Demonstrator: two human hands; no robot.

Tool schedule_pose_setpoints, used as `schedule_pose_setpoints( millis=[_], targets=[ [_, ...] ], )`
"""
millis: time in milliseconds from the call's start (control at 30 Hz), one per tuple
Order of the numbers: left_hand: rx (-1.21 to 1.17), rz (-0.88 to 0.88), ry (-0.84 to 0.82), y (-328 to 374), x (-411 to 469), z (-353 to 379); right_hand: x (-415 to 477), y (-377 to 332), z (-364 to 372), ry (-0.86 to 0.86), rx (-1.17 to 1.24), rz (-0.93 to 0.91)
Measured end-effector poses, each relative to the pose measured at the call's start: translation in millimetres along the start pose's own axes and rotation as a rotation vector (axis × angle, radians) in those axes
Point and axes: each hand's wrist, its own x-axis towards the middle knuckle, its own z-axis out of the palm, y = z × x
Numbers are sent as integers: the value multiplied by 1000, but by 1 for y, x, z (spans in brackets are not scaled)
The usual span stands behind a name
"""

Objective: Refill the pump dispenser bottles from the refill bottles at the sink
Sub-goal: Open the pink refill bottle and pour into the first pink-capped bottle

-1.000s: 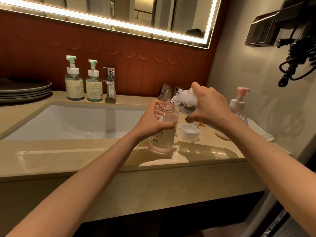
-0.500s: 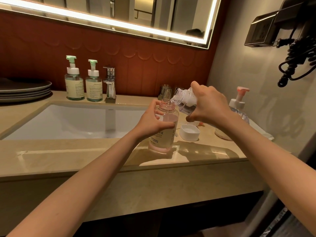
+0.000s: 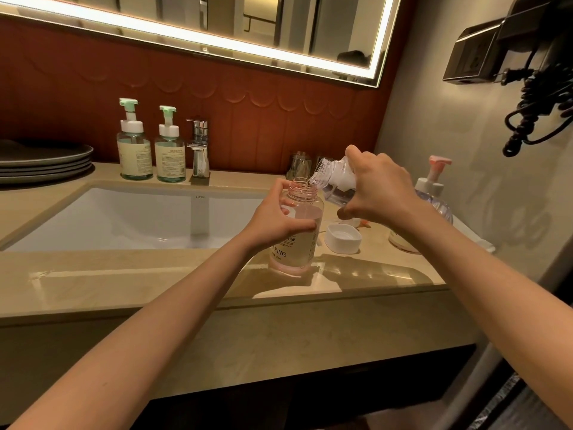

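A clear pink-tinted dispenser bottle (image 3: 297, 243) stands upright on the counter with its pump off and its neck open. My left hand (image 3: 276, 217) grips it around the shoulder. My right hand (image 3: 379, 189) holds a clear refill bottle (image 3: 330, 180) tipped over, its mouth at the pink bottle's neck. Liquid shows in the lower part of the pink bottle. A white cap (image 3: 343, 238) lies on the counter just right of it.
A pink pump bottle (image 3: 434, 197) stands behind my right wrist. Two green pump bottles (image 3: 135, 150) (image 3: 170, 153) and a chrome tap (image 3: 199, 150) line the back of the white sink (image 3: 139, 218). Stacked plates (image 3: 43, 162) sit far left. A hairdryer cord (image 3: 536, 100) hangs on the right wall.
The refill bottle stays tipped over the pink bottle's neck with only a slight shift of my right hand. My left hand keeps its grip.
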Motion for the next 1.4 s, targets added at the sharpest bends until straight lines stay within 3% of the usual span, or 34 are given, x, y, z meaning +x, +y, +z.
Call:
schedule_pose_setpoints(
  millis=[1400],
  targets=[
    [1,-20,-2,4,-3,1,0,0,1,-6,-18,4]
  ],
)
